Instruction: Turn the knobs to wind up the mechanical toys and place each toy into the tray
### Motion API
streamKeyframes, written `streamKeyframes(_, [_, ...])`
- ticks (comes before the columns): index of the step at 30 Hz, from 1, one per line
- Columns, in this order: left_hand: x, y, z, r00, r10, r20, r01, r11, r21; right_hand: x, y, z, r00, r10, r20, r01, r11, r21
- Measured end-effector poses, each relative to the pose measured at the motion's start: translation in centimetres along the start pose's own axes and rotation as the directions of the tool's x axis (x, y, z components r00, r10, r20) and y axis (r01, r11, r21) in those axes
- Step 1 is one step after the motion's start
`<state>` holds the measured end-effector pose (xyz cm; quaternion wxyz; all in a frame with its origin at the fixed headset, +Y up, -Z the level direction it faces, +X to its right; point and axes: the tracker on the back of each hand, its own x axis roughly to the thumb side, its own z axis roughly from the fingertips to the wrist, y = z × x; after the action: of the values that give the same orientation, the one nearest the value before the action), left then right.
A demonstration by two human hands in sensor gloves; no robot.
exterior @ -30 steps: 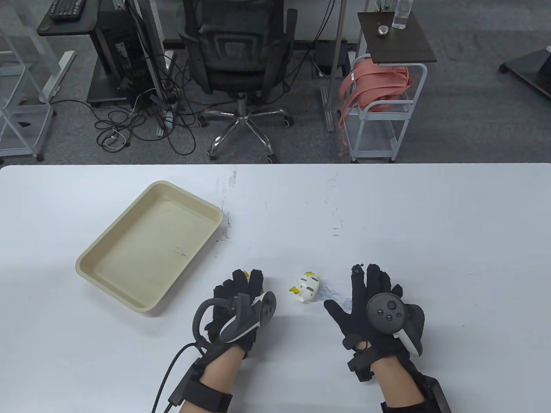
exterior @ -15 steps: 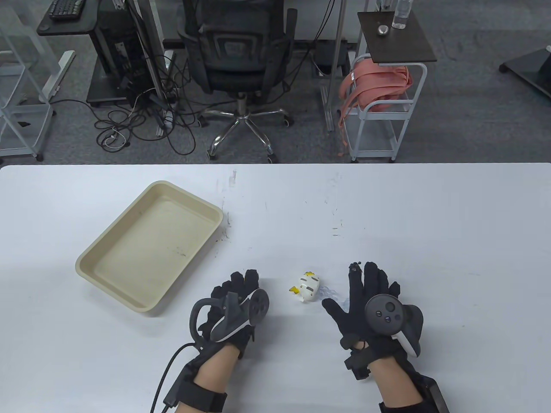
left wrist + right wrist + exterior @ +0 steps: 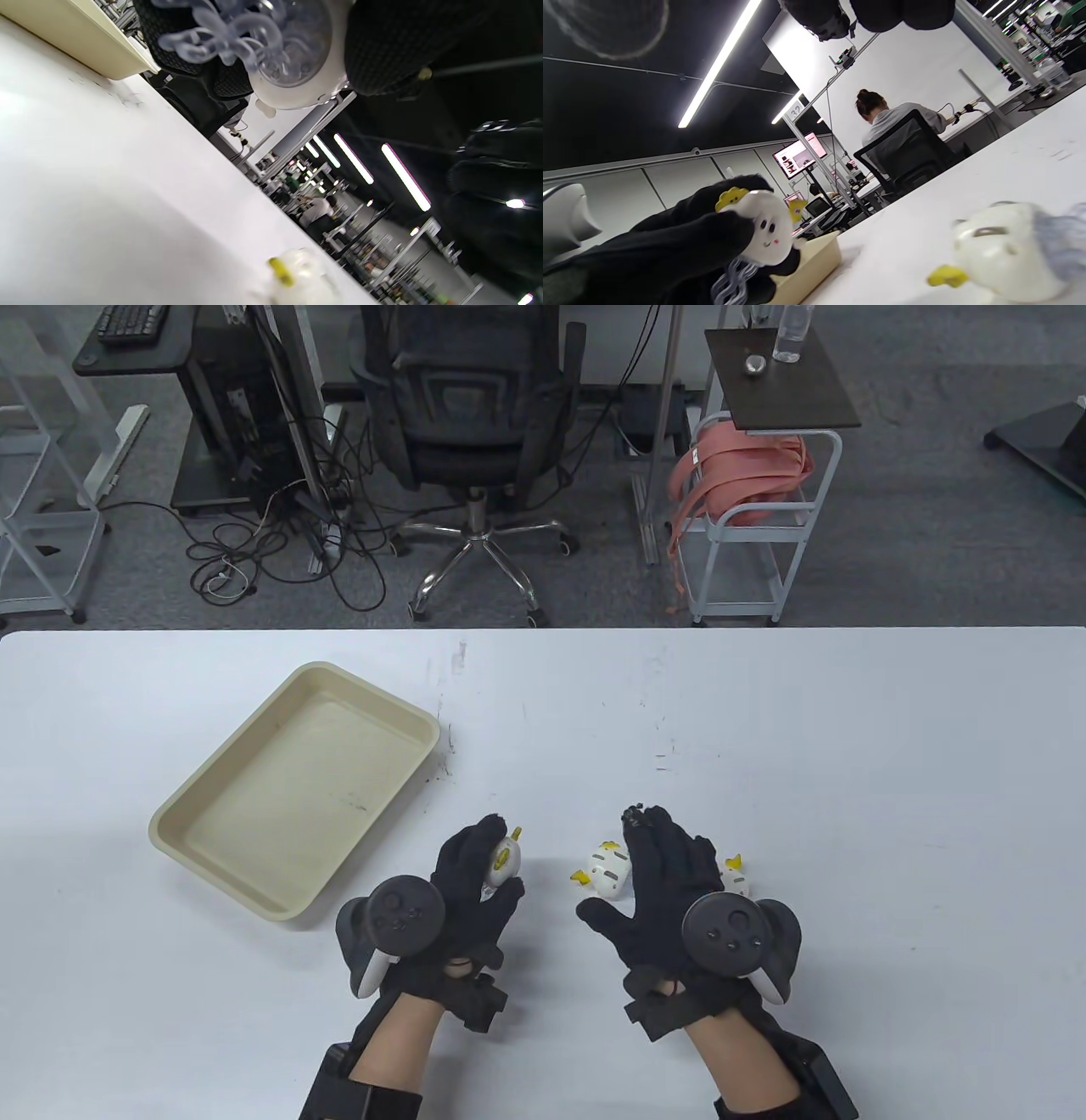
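Note:
My left hand [image 3: 475,875] grips a white wind-up toy [image 3: 506,857] with yellow parts, lifted off the white table [image 3: 848,746]. In the left wrist view this toy [image 3: 292,55] shows translucent tentacles under its body. The right wrist view shows its face [image 3: 765,231] between the gloved fingers. My right hand [image 3: 657,857] hovers with straight fingers and holds nothing. A second toy [image 3: 604,870] lies just left of it, a third toy [image 3: 735,879] peeks out at its right. The beige tray [image 3: 288,789] sits to the left, with nothing in it.
Beyond the table's far edge stand an office chair [image 3: 471,407] and a white cart [image 3: 747,517] with a pink bag. A person [image 3: 891,118] sits at a desk in the background of the right wrist view.
My left hand has turned over and raised the toy it covered, so the toy now shows beside the thumb. My right hand has slid left and forward, uncovering a third toy.

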<state>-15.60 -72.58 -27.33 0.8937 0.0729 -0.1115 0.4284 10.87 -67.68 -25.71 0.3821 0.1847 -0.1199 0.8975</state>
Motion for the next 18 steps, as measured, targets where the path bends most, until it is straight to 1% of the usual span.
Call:
streamKeyframes(2, [-0.1, 0.0, 0.1, 0.997, 0.079, 0.005, -0.079, 0.997, 0.009, 0.7, 0.7, -0.7, 1.000, -0.002, 0.011, 0.002, 1.000, 0.005])
streamKeyframes(6, [-0.4, -0.4, 0.2, 0.980, 0.196, -0.028, -0.197, 0.980, -0.029, 1.1, 1.9, -1.4, 1.000, -0.019, 0.017, 0.019, 1.000, 0.015])
streamKeyframes(10, [-0.6, -0.8, 0.3, 0.953, 0.302, -0.037, -0.303, 0.951, -0.055, 0.7, 2.6, -1.3, 1.000, -0.014, 0.019, 0.014, 1.000, 0.015])
streamKeyframes(12, [-0.7, -1.0, 0.2, 0.944, 0.329, -0.032, -0.330, 0.943, -0.049, 0.3, 2.9, -1.1, 1.000, -0.006, 0.030, 0.005, 1.000, 0.015])
streamKeyframes(18, [-0.4, -1.4, 0.3, 0.921, 0.390, -0.011, -0.390, 0.918, -0.077, -0.7, 3.6, -0.5, 1.000, -0.019, 0.019, 0.018, 0.998, 0.064])
